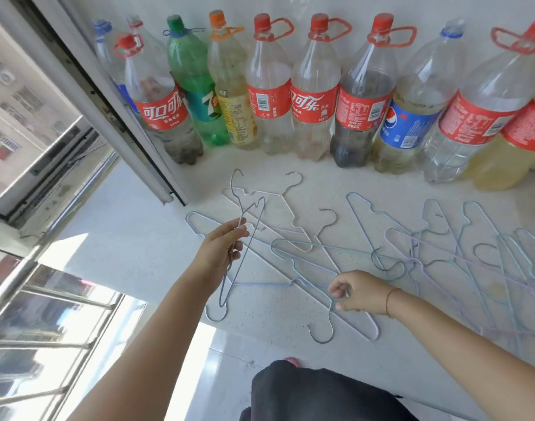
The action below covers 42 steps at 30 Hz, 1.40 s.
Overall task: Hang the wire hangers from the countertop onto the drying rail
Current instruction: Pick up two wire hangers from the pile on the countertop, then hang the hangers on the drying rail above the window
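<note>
Several thin wire hangers (442,247) in pale blue, lilac, white and teal lie tangled across the white speckled countertop (132,244). My left hand (222,250) grips a grey-blue hanger (250,235) lifted above the counter, its hook pointing up toward the bottles. My right hand (356,291) pinches the neck of a teal hanger (302,262) just above its hook, near the counter's front edge. No drying rail is plainly visible.
A row of large plastic bottles (269,86) lines the back wall. An open window frame (114,110) slants in at the left, with metal bars (47,329) outside below. The tiled floor (236,369) and my dark clothing (321,396) show beneath the counter edge.
</note>
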Each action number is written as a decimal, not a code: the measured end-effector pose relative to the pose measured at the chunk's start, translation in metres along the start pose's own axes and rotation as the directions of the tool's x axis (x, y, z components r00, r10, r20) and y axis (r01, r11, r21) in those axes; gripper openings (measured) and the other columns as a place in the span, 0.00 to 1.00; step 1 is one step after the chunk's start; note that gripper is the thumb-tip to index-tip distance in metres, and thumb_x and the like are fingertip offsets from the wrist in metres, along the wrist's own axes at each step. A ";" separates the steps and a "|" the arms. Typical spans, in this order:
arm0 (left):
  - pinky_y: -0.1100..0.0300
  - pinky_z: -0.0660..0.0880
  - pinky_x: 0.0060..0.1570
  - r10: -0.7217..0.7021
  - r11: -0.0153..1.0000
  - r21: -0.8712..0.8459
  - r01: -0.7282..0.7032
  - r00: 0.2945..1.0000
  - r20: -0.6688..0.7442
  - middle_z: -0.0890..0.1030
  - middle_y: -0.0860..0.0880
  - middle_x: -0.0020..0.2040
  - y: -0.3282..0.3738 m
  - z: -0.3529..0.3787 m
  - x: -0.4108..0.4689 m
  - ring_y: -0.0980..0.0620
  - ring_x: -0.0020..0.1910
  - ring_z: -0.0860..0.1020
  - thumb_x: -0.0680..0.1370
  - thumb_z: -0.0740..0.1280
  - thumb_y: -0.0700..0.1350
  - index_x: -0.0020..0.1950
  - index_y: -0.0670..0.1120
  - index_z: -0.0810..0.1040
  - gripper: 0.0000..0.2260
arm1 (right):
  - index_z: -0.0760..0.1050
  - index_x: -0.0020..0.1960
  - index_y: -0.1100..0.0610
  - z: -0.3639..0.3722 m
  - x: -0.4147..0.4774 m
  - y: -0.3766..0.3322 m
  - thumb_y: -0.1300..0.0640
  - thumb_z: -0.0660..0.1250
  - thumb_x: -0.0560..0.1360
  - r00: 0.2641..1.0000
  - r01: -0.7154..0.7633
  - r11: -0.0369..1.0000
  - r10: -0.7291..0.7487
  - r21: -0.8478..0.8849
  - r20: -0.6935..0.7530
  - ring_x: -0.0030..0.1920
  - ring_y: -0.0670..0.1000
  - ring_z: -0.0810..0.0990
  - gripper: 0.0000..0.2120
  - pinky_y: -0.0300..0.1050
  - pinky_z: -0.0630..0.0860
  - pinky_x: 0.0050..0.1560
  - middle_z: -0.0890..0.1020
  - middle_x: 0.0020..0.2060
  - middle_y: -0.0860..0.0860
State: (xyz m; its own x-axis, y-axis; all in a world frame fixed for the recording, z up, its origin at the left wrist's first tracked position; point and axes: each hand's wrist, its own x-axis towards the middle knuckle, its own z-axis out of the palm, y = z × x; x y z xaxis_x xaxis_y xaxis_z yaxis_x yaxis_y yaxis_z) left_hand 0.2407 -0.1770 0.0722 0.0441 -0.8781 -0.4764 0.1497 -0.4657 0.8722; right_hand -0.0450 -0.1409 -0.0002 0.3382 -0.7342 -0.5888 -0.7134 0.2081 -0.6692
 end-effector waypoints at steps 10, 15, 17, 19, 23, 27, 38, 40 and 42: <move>0.63 0.62 0.32 0.035 0.994 -0.090 -0.059 0.968 -0.250 0.75 0.50 0.40 -0.035 0.005 -0.089 0.55 0.30 0.69 0.77 0.64 0.38 0.60 0.42 0.77 0.12 | 0.71 0.42 0.58 0.002 -0.002 -0.005 0.68 0.68 0.70 0.998 -0.022 0.993 0.014 0.116 0.068 0.28 0.47 0.79 0.08 0.37 0.75 0.28 0.76 0.33 0.53; 0.64 0.61 0.31 0.047 0.986 -0.135 -0.098 0.940 -0.337 0.75 0.51 0.39 -0.054 0.016 -0.131 0.55 0.29 0.67 0.77 0.65 0.38 0.59 0.43 0.78 0.11 | 0.74 0.57 0.67 -0.021 -0.011 -0.014 0.74 0.69 0.68 0.994 0.010 0.982 -0.030 0.191 0.102 0.39 0.49 0.74 0.18 0.32 0.77 0.31 0.73 0.43 0.55; 0.63 0.61 0.32 0.056 0.981 -0.155 -0.119 0.931 -0.360 0.75 0.50 0.39 -0.062 0.021 -0.147 0.55 0.30 0.67 0.77 0.65 0.39 0.60 0.43 0.78 0.12 | 0.74 0.60 0.66 -0.030 -0.015 -0.020 0.73 0.69 0.67 0.993 0.060 0.990 -0.071 0.128 0.089 0.43 0.50 0.75 0.21 0.29 0.75 0.30 0.75 0.46 0.57; 0.63 0.62 0.33 0.069 0.974 -0.172 -0.144 0.923 -0.379 0.75 0.49 0.40 -0.069 0.025 -0.161 0.54 0.31 0.67 0.77 0.65 0.39 0.60 0.42 0.78 0.12 | 0.76 0.58 0.63 -0.038 -0.017 -0.027 0.71 0.71 0.66 0.993 0.093 0.995 -0.096 0.042 0.062 0.40 0.47 0.75 0.20 0.30 0.73 0.29 0.77 0.43 0.53; 0.64 0.63 0.32 0.079 0.975 -0.159 -0.157 0.909 -0.408 0.77 0.51 0.44 -0.078 0.033 -0.185 0.56 0.32 0.69 0.78 0.64 0.40 0.61 0.40 0.76 0.12 | 0.82 0.48 0.64 -0.055 -0.015 -0.038 0.65 0.74 0.66 0.986 0.157 0.974 -0.165 -0.164 -0.038 0.41 0.49 0.75 0.11 0.37 0.69 0.43 0.82 0.40 0.56; 0.65 0.62 0.30 0.097 0.958 -0.205 -0.200 0.900 -0.425 0.75 0.51 0.40 -0.085 0.037 -0.208 0.56 0.31 0.69 0.79 0.63 0.41 0.60 0.43 0.77 0.11 | 0.81 0.42 0.61 -0.067 -0.027 -0.053 0.61 0.74 0.67 0.963 0.252 0.952 -0.265 -0.172 -0.055 0.40 0.47 0.72 0.05 0.31 0.66 0.34 0.78 0.33 0.50; 0.66 0.67 0.29 0.124 0.921 -0.260 -0.291 0.851 -0.510 0.75 0.48 0.41 -0.097 0.018 -0.273 0.55 0.30 0.69 0.79 0.63 0.40 0.59 0.43 0.78 0.10 | 0.79 0.45 0.70 -0.038 -0.074 -0.120 0.59 0.72 0.69 0.900 0.422 0.906 -0.423 0.033 0.106 0.24 0.43 0.64 0.12 0.32 0.61 0.25 0.72 0.25 0.49; 0.65 0.65 0.30 0.137 0.902 -0.283 -0.327 0.838 -0.529 0.75 0.48 0.39 -0.100 0.010 -0.292 0.56 0.29 0.70 0.79 0.63 0.40 0.59 0.42 0.77 0.10 | 0.78 0.47 0.71 -0.016 -0.089 -0.136 0.61 0.72 0.69 0.884 0.427 0.899 -0.437 0.093 0.167 0.24 0.43 0.63 0.13 0.32 0.60 0.25 0.71 0.26 0.50; 0.64 0.64 0.31 0.144 0.890 -0.290 -0.353 0.819 -0.556 0.76 0.49 0.37 -0.106 -0.001 -0.316 0.56 0.28 0.70 0.79 0.63 0.40 0.58 0.42 0.78 0.10 | 0.79 0.46 0.66 0.011 -0.105 -0.152 0.63 0.73 0.68 0.873 0.417 0.896 -0.441 0.152 0.206 0.29 0.45 0.66 0.09 0.34 0.63 0.29 0.77 0.34 0.54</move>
State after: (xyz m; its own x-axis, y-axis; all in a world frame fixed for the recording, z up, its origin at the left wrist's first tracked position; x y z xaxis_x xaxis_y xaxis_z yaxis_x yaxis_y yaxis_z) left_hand 0.2117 0.1505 0.1299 0.6064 -0.7253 -0.3259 0.4038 -0.0722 0.9120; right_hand 0.0341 -0.0883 0.1585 0.7368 -0.5995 -0.3125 -0.4053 -0.0217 -0.9139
